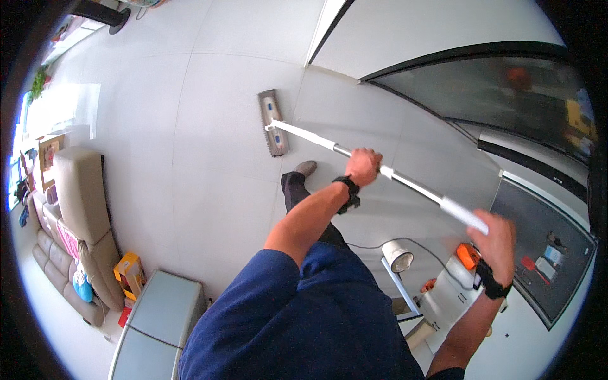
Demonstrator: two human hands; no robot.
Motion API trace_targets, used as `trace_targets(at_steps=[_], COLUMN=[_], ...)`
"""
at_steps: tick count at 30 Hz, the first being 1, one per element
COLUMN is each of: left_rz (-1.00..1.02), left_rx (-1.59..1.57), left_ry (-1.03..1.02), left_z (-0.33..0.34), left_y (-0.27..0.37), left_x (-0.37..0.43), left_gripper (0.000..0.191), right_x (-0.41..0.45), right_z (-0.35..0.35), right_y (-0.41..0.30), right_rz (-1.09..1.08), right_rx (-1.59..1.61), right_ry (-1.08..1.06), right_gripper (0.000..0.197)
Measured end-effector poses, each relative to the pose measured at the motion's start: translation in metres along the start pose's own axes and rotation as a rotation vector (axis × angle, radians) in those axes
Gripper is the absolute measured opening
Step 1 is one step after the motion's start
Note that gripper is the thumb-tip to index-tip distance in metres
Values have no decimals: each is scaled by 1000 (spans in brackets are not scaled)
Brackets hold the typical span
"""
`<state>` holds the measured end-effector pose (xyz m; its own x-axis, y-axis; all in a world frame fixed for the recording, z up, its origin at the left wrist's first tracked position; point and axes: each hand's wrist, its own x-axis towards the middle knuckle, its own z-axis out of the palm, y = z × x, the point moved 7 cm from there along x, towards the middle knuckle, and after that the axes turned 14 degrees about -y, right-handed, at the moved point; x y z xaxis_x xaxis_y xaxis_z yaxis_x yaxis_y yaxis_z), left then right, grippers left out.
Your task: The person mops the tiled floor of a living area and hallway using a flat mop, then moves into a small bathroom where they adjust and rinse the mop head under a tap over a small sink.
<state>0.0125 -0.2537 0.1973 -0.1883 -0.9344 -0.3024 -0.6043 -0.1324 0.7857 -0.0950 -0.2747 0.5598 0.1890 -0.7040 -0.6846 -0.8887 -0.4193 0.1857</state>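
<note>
A flat mop with a white and metal pole [418, 186] slants across the view, from the upper left down to the right. Its grey mop head [274, 123] lies flat on the pale tiled floor, a little beyond a brown shoe [305, 168]. Around the middle of the pole my left hand [364, 167] is closed. My right hand [494, 240] grips the white end of the handle, on the right. Both wrists wear a black band. The fingers of the right hand are slightly blurred.
A beige sofa [80, 199] stands at the left, near a yellow box [128, 273] and a grey-blue cabinet [166, 304]. Dark-framed glass panels [475, 90] run along the right. A white cylindrical lamp or fan [398, 256] with a black cable is near a white cabinet [441, 301].
</note>
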Motion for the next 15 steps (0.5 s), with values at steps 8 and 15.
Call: trace_targets(at_steps=[8, 15], left_rz=[328, 235], left_rx=[-86, 112], left_ry=[115, -149], left_z=[-10, -6], left_y=[59, 21], left_x=[-76, -92], left_gripper=[4, 9], right_x=[-96, -91], right_z=[48, 109], right_y=[41, 40], right_rz=[166, 183], right_rx=[506, 713], right_ry=[-63, -91], right_gripper=[32, 32])
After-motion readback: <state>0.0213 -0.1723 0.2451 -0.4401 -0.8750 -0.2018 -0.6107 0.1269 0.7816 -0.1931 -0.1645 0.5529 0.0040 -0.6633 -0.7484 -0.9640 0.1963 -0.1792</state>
